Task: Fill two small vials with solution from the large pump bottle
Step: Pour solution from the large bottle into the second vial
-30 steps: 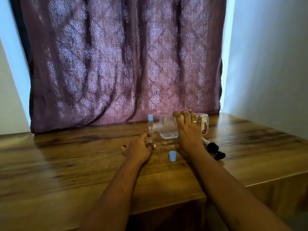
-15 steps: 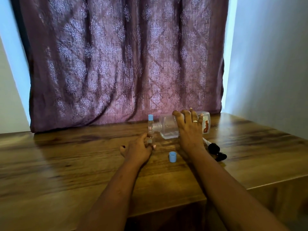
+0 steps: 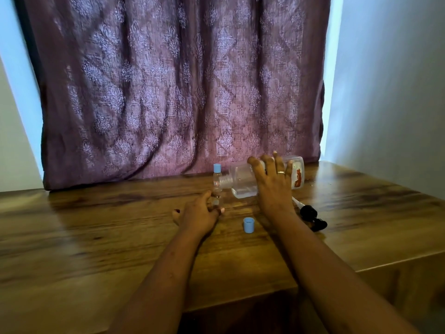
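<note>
My right hand [image 3: 273,189] grips the large clear bottle [image 3: 240,182], which is tipped on its side with its open threaded neck pointing left. A little clear liquid pools in its lower side. My left hand [image 3: 198,214] holds a small open vial [image 3: 215,200] upright on the table, just under the bottle's neck. A second vial with a blue cap [image 3: 217,175] stands right behind it. A loose blue cap [image 3: 249,224] lies on the table between my hands. The black pump head [image 3: 313,216], with its white tube, lies to the right of my right wrist.
A wooden table [image 3: 96,237] carries everything; its front edge drops off near my forearms and steps back at the right. A purple patterned curtain [image 3: 180,92] hangs directly behind the bottles. A pale wall stands at the right.
The large bottle's base end has lifted slightly, which tips it a bit more toward the vial. Both hands stay where they were.
</note>
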Tool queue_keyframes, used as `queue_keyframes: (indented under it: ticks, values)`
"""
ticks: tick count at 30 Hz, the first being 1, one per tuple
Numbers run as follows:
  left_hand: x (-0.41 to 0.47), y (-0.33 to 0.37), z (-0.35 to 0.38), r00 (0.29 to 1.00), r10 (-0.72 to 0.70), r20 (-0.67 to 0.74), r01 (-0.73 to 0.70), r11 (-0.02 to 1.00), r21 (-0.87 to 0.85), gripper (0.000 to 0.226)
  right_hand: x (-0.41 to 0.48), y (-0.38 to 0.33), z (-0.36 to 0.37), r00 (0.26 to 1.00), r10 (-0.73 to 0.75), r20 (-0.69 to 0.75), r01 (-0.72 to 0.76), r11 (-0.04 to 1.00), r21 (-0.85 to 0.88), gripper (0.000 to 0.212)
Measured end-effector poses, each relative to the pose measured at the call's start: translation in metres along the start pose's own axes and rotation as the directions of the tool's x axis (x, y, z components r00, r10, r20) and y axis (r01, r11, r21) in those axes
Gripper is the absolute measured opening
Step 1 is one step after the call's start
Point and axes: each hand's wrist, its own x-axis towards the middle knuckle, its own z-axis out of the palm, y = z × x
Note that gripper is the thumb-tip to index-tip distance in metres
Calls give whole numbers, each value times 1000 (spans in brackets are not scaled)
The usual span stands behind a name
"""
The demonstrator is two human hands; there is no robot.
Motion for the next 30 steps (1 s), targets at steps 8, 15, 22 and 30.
queue_keyframes:
  ticks: [8, 15, 22, 30]
  values:
    - [4, -3, 2, 1000, 4, -9, -5, 999, -39, 63, 1, 0, -1, 1000, -9, 3, 9, 1000, 1, 90]
    - [2, -2, 1, 999, 23, -30, -24, 999, -47, 55, 2, -1, -3, 1000, -14, 4, 14, 1000, 13, 88]
    - [3, -4, 2, 999, 24, -27, -27, 996, -90, 50, 1, -1, -2, 1000, -22, -15, 22, 1000, -10, 93]
    - [4, -4, 3, 1000, 4, -26, -6, 998, -60, 52, 3, -1, -1, 996, -37, -85, 35, 999, -27, 94]
